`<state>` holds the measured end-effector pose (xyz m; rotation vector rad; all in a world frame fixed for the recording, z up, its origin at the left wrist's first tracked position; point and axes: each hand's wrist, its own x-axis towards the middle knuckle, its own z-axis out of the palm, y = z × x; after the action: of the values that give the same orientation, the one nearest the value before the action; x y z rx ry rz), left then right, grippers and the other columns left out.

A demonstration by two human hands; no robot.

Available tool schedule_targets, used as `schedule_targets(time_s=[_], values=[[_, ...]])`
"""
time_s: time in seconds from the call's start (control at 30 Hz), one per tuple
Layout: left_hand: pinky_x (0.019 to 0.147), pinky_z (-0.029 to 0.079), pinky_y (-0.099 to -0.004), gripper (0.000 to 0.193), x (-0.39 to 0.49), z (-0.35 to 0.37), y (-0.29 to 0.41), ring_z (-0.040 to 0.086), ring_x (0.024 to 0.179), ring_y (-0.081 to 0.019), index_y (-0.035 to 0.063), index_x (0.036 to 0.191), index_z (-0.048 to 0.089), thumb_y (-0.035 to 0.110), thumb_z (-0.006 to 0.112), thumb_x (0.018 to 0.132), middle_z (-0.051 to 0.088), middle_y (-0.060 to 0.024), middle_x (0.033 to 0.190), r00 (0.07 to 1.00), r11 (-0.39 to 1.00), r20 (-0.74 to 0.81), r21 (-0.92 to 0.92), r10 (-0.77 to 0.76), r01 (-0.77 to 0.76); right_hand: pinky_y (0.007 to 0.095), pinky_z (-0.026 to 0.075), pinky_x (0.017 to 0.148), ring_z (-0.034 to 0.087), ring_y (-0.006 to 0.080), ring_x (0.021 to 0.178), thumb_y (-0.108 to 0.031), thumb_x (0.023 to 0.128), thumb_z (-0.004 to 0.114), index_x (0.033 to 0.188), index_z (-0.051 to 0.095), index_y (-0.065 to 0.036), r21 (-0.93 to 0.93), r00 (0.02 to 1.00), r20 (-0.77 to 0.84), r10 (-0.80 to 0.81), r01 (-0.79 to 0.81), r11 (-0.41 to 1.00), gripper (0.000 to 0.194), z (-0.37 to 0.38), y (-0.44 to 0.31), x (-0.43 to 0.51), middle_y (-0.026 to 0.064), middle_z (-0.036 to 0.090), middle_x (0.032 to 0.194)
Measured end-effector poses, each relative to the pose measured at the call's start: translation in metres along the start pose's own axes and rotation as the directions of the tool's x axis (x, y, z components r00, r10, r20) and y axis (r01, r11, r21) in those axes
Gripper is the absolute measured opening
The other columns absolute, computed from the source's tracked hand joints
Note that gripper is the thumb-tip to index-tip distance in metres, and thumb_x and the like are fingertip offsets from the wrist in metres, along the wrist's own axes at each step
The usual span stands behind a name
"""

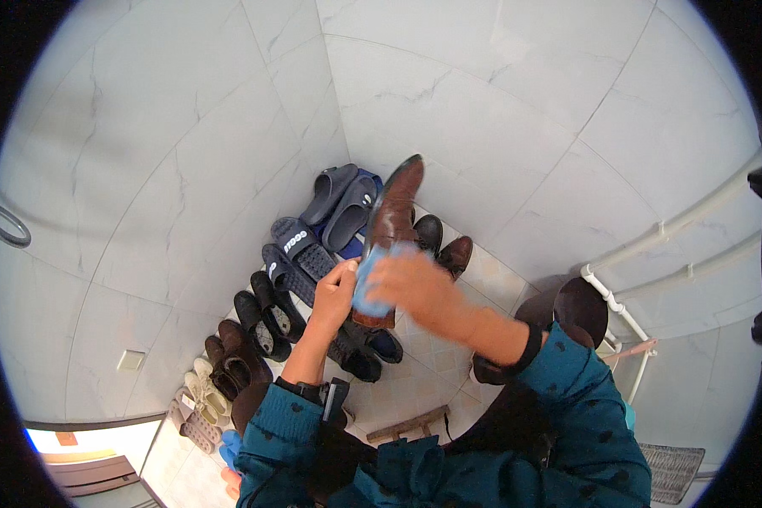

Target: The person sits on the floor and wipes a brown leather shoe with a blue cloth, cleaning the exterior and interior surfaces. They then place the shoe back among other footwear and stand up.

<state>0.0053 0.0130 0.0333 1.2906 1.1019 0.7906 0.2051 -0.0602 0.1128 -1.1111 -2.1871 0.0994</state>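
Observation:
A brown leather shoe [394, 213] is held up in front of me, its toe pointing toward the wall corner. My left hand [338, 293] grips it along its left side near the heel end. Over the rear of the upper, my right hand [416, 286] presses a light-blue cloth [373, 286]; this hand is blurred. The cloth and hand hide the shoe's opening. Just beyond, a black shoe [429, 232] and a dark reddish-brown shoe [456, 255] stand on the tiled floor.
Grey slides [301, 244], black shoes [267, 317], brown shoes [241, 352] and pale sneakers [207, 394] line the left wall. A low wooden stool [407, 424] is between my legs. White pipes [616, 305] run along the right wall, near a dark round object [581, 308].

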Motion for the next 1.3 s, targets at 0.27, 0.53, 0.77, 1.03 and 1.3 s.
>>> schedule_targets(time_s=[0.27, 0.53, 0.77, 1.03, 1.3], values=[[0.086, 0.048, -0.0266, 0.041, -0.005, 0.006, -0.004, 0.057, 0.093, -0.0091, -0.0007, 0.119, 0.069, 0.034, 0.051, 0.108, 0.068, 0.0004, 0.102, 0.996, 0.998, 0.07, 0.011, 0.056, -0.057, 0.0498, 0.041, 0.108, 0.057, 0.032, 0.121, -0.001, 0.083, 0.06, 0.108, 0.069, -0.013, -0.018, 0.995, -0.1, 0.019, -0.021, 1.0, 0.028, 0.014, 0.001, -0.001, 0.0108, 0.063, 0.118], [0.085, 0.046, -0.0252, 0.049, -0.004, 0.005, -0.011, 0.055, 0.09, -0.0083, -0.0027, 0.118, 0.069, 0.04, 0.045, 0.109, 0.066, -0.0015, 0.097, 0.997, 0.998, 0.069, 0.05, -0.03, 0.027, 0.0464, 0.046, 0.097, 0.059, 0.0355, 0.115, -0.008, 0.082, 0.063, 0.108, 0.065, -0.008, -0.176, 0.975, -0.216, 0.053, -0.092, 0.98, 0.027, 0.007, 0.033, 0.011, 0.0157, 0.061, 0.119], [0.089, 0.045, -0.0257, 0.048, -0.002, -0.001, -0.011, 0.056, 0.097, -0.0098, -0.002, 0.119, 0.069, 0.04, 0.048, 0.108, 0.066, -0.002, 0.105, 0.993, 0.988, 0.026, -0.1, -0.114, 0.116, 0.0495, 0.042, 0.111, 0.055, 0.034, 0.127, -0.004, 0.083, 0.064, 0.111, 0.064, -0.01, 0.018, 0.985, 0.115, -0.126, 0.125, 0.992, 0.029, 0.037, -0.017, -0.008, 0.0136, 0.059, 0.128], [0.088, 0.045, -0.0267, 0.047, -0.003, 0.006, -0.015, 0.057, 0.095, -0.0109, 0.0017, 0.118, 0.07, 0.041, 0.048, 0.108, 0.067, -0.002, 0.105, 0.977, 0.963, 0.036, -0.166, -0.208, 0.212, 0.0443, 0.047, 0.088, 0.059, 0.0323, 0.099, -0.008, 0.081, 0.062, 0.096, 0.062, -0.009, 0.011, 0.999, -0.005, -0.041, 0.041, 0.999, 0.015, 0.045, 0.024, -0.013, 0.0123, 0.058, 0.099], [0.086, 0.045, -0.0261, 0.045, 0.003, -0.004, -0.013, 0.055, 0.093, -0.0104, 0.0016, 0.113, 0.07, 0.041, 0.048, 0.107, 0.066, -0.0007, 0.103, 0.975, 0.95, 0.004, -0.222, -0.224, 0.22, 0.0443, 0.042, 0.108, 0.057, 0.0283, 0.102, -0.01, 0.08, 0.06, 0.094, 0.057, -0.009, -0.051, 0.924, 0.131, -0.359, 0.368, 0.929, 0.014, 0.056, -0.011, -0.008, 0.0087, 0.055, 0.095]])
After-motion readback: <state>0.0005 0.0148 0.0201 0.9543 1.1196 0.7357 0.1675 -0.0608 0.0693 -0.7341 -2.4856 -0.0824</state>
